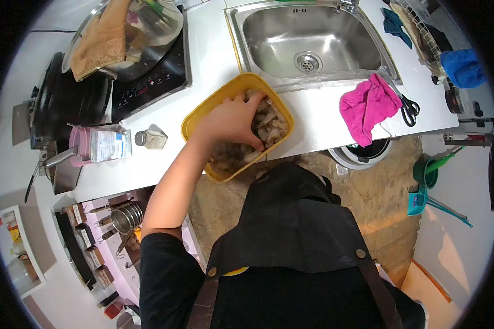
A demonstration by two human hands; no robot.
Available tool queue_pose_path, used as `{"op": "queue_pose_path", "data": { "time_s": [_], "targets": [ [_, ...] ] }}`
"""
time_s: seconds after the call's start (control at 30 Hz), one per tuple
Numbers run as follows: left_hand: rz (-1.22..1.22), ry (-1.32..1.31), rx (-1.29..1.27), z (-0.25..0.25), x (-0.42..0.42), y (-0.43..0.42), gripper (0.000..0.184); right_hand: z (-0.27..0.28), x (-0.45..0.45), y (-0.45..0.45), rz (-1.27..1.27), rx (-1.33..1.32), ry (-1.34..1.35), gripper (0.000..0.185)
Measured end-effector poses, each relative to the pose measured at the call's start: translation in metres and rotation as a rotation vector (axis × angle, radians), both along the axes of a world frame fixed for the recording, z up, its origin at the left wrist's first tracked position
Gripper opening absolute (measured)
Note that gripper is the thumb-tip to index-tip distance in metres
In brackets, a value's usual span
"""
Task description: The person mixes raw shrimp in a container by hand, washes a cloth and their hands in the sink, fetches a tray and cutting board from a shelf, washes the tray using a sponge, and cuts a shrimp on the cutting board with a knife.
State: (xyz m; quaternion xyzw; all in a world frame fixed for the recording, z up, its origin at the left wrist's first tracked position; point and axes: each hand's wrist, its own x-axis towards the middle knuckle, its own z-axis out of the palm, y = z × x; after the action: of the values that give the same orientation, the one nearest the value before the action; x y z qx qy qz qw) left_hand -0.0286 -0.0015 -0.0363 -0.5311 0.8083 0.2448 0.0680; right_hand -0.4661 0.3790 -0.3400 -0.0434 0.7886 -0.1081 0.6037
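Note:
A yellow rectangular tub [194,116] stands at the counter's front edge, holding greyish, wet-looking pieces [269,123] that resemble raw shrimp. My left hand [230,120] reaches down into it, palm down over the pieces. Its thumb and fingers are spread apart, with the thumb near the tub's front side and the fingers toward the back. The fingertips touch the pieces, and nothing is gripped between them. My right hand does not show anywhere in the view.
Behind the tub lie a steel sink [313,44] and, left, a black induction cooktop [153,82]. A small jar [151,139] and pink container [81,145] stand left. Right are a pink cloth [368,107] and black-handled scissors [410,109].

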Motion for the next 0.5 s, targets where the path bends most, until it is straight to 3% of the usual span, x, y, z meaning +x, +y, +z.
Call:
{"op": "queue_pose_path", "data": {
  "time_s": [0.1, 0.3, 0.5],
  "targets": [
    [0.063, -0.147, -0.046, -0.001, -0.015, 0.005, 0.091, 0.001, -0.002, 0.000, -0.001, -0.002, -0.004, 0.048],
    [0.022, -0.159, -0.163, -0.008, -0.014, 0.009, 0.075, 0.002, -0.004, -0.001, -0.001, 0.003, -0.014, 0.050],
    [-0.047, 0.037, -0.093, 0.002, 0.001, 0.006, 0.052, 0.003, -0.006, -0.002, 0.007, 0.009, -0.028, 0.051]
  ]
}}
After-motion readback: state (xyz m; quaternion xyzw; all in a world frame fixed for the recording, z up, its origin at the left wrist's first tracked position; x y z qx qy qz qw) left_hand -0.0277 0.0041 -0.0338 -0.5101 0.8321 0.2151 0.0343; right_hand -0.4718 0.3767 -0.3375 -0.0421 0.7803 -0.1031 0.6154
